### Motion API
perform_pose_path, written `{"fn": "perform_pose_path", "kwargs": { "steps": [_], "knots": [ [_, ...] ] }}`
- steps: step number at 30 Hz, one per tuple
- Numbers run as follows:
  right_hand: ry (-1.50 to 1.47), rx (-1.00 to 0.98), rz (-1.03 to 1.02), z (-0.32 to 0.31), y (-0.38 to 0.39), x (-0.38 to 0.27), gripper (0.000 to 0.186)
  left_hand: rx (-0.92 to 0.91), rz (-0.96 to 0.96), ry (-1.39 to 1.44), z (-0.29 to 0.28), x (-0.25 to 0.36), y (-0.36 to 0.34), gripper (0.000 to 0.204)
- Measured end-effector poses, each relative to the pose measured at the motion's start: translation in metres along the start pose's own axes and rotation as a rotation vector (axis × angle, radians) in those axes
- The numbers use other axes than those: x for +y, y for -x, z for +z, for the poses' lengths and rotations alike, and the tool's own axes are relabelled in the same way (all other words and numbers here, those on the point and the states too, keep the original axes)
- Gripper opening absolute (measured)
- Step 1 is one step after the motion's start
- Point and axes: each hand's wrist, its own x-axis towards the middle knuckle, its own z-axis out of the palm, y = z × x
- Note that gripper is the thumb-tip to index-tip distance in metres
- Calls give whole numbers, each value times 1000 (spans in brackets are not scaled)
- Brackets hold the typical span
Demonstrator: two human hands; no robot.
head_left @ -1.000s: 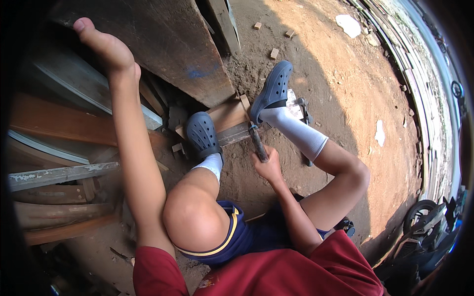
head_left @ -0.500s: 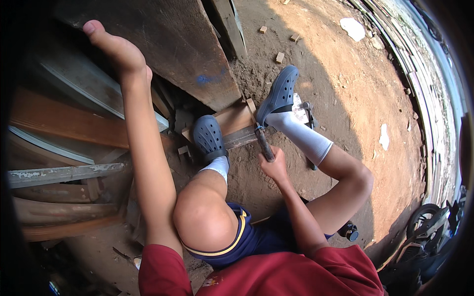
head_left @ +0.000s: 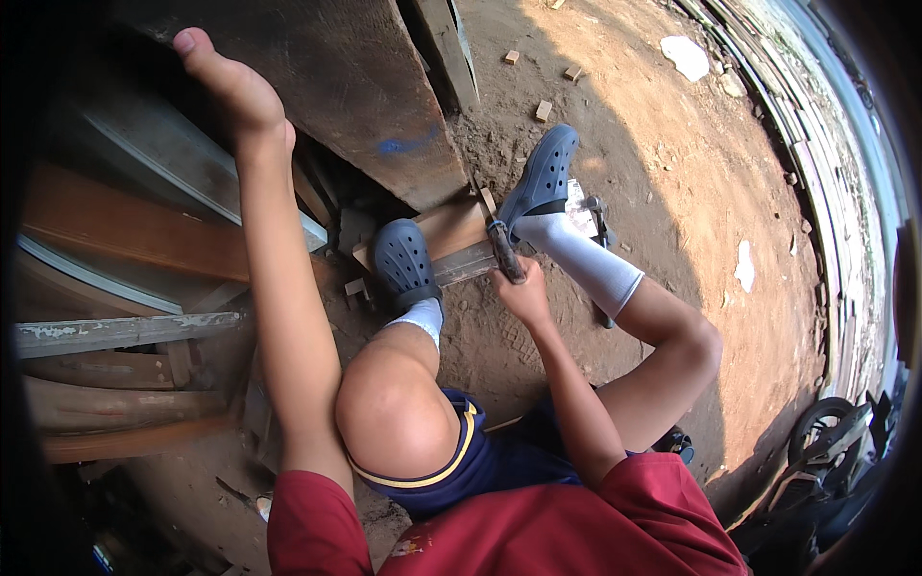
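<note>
No readable text, numbers or signs; indistinct marks on the pale sheet [head_left: 577, 204] and the red shirt [head_left: 538, 528].

Over here the right hand [head_left: 521, 293], just off centre toward three o'clock, grips a dark-handled tool [head_left: 505, 252], its thin blade angled toward eleven, beside a pale wood piece [head_left: 459, 228]. The left hand [head_left: 240, 96] reaches out between ten and eleven, fingers hidden. A motorbike [head_left: 824, 446] stands at four.
</note>
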Motion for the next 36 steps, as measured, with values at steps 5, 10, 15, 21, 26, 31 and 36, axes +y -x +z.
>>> {"fn": "perform_pose_path", "kwargs": {
  "steps": [5,10,15,21,26,31,36],
  "knots": [
    [58,-42,32,-26,48,2,27,27,55,4,1,1,-4,98],
    [-26,2,2,6,-18,-7,25,-22,-13,-7,2,2,3,99],
    [75,-57,43,-31,45,8,22,-9,77,-17,1,1,-1,99],
    [11,-10,17,3,-21,-8,23,-26,26,32,1,2,-1,95],
    [73,-27,-12,-30,63,14,26,-14,106,4,2,-1,-3,94],
    [-25,-14,33,2,-24,3,27,4,25,50,3,-6,-3,97],
    [126,-54,55,-24,57,10,29,9,81,-69,1,-4,-5,99]
  ]
}}
